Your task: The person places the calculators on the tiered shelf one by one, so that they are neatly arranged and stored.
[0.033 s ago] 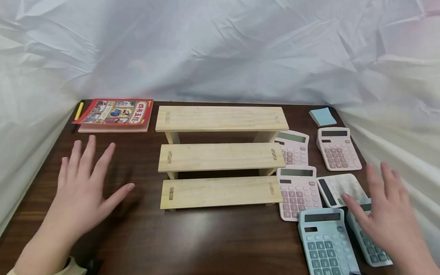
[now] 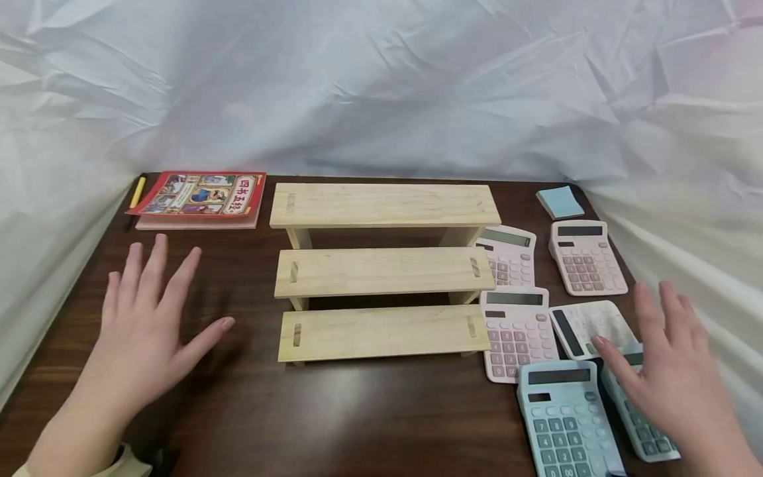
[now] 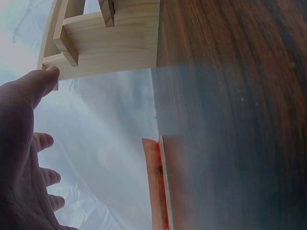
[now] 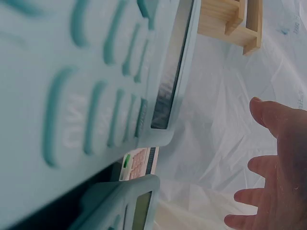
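With fingers spread and straight, my left hand [image 2: 140,324] hovers over the left side of the table, holding nothing. A red illustrated book [image 2: 203,207] lies beyond its fingertips. In the middle stands a three-step wooden rack [image 2: 384,273], to the right of that hand. My right hand [image 2: 679,371], fingers loosely extended and holding nothing, is over the calculators on the right. It partly covers a blue calculator [image 2: 646,427], and its thumb overlaps a white calculator [image 2: 587,324]. Another blue calculator [image 2: 569,424] lies left of it, large in the right wrist view [image 4: 110,81].
Pink calculators lie beside the rack [image 2: 518,331], partly behind its right end [image 2: 512,255], and at the far right [image 2: 587,258]. A blue sticky-note pad [image 2: 560,203] is behind them. A yellow-and-black pen [image 2: 138,191] lies left of the book. White sheeting [image 2: 381,86] encloses the table's back and sides.
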Tool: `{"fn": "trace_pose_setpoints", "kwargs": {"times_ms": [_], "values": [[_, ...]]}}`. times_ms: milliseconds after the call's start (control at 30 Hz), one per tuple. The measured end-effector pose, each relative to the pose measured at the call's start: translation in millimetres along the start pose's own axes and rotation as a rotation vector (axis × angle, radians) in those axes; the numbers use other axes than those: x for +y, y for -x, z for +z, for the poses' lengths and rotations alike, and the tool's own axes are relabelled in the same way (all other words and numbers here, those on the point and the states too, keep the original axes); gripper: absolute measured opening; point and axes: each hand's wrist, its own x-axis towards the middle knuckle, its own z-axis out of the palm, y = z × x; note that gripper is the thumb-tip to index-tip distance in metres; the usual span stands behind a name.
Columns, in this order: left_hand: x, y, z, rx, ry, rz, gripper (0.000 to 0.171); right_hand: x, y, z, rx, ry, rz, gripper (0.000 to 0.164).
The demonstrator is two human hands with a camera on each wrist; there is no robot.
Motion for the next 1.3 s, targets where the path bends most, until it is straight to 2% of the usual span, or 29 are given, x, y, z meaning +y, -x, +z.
{"fn": "trace_pose_setpoints", "kwargs": {"times_ms": [300, 467, 600, 700, 767, 833, 933, 1000, 1100, 1233, 1300], "values": [[2.2, -3.4, 5.5, -0.029, -0.016, 0.018, 0.101, -4, 10, 13, -0.016, -0.027, 0.009, 0.093], [2.1, -4.8, 10.4, -0.028, -0.01, 0.056, 0.1, -10, 14, 21, -0.032, -0.048, 0.01, 0.097], [5.0, -8.2, 15.8, -0.038, 0.05, 0.074, 0.097, -18, 11, 22, -0.07, -0.002, 0.016, 0.103], [8.9, -10.2, 21.6, -0.11, 0.153, 0.046, 0.089, -24, 8, 19, -0.082, 0.019, -0.003, 0.104], [10.9, -10.3, 26.5, -0.2, 0.268, 0.019, 0.081, -28, 7, 19, -0.101, 0.022, -0.035, 0.103], [12.8, -9.8, 31.9, -0.3, 0.404, -0.004, 0.073, -33, 9, 22, -0.161, 0.028, -0.05, 0.102], [16.6, -9.4, 40.1, -0.402, 0.57, -0.033, 0.063, -40, 16, 30, -0.26, 0.046, -0.057, 0.103], [19.7, -10.5, 44.6, -0.424, 0.616, -0.044, 0.059, -43, 19, 35, -0.313, 0.056, -0.054, 0.104], [23.3, -13.9, 49.5, -0.442, 0.666, -0.064, 0.056, -48, 23, 41, -0.327, 0.063, -0.064, 0.104], [26.8, -18.9, 54.6, -0.517, 0.869, -0.113, 0.051, -55, 26, 45, -0.322, 0.073, -0.064, 0.11], [28.0, -20.1, 57.1, -0.536, 0.908, -0.102, 0.042, -60, 28, 47, -0.318, 0.078, -0.064, 0.116]]}}
